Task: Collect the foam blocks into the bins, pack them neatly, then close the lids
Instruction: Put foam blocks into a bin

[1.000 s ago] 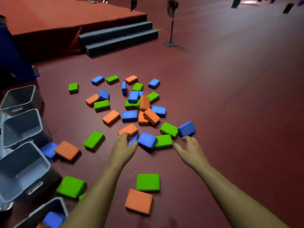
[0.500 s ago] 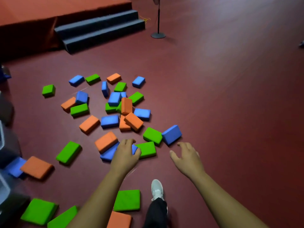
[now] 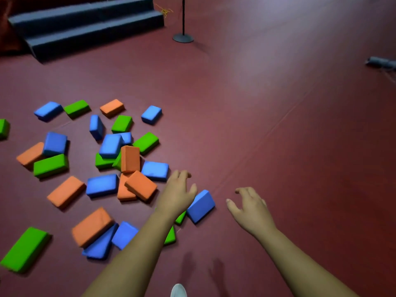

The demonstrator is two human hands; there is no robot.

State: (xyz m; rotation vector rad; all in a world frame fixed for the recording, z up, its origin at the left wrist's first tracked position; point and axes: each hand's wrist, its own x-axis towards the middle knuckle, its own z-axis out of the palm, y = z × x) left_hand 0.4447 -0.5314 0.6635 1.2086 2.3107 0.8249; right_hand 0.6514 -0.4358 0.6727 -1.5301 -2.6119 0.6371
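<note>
Several blue, green and orange foam blocks lie scattered on the dark red floor. My left hand (image 3: 177,192) reaches forward with relaxed fingers and holds nothing; it is over a green block (image 3: 180,217) that my forearm mostly hides. Just right of that hand a tilted blue block (image 3: 201,205) leans on edge. My right hand (image 3: 249,205) hovers right of this blue block, fingers loosely spread, empty. An orange block (image 3: 140,185) lies left of my left hand. No bin is in view.
Dark blue steps (image 3: 85,24) rise at the back left. A black stand with a round base (image 3: 183,37) is behind the blocks. A grey object (image 3: 382,62) lies at the right edge. My white shoe tip (image 3: 178,290) shows at the bottom.
The view has swung right and forward, so the bins have left the frame. My left hand has moved from the near blue block to beside the tilted blue block. My right hand stays open.
</note>
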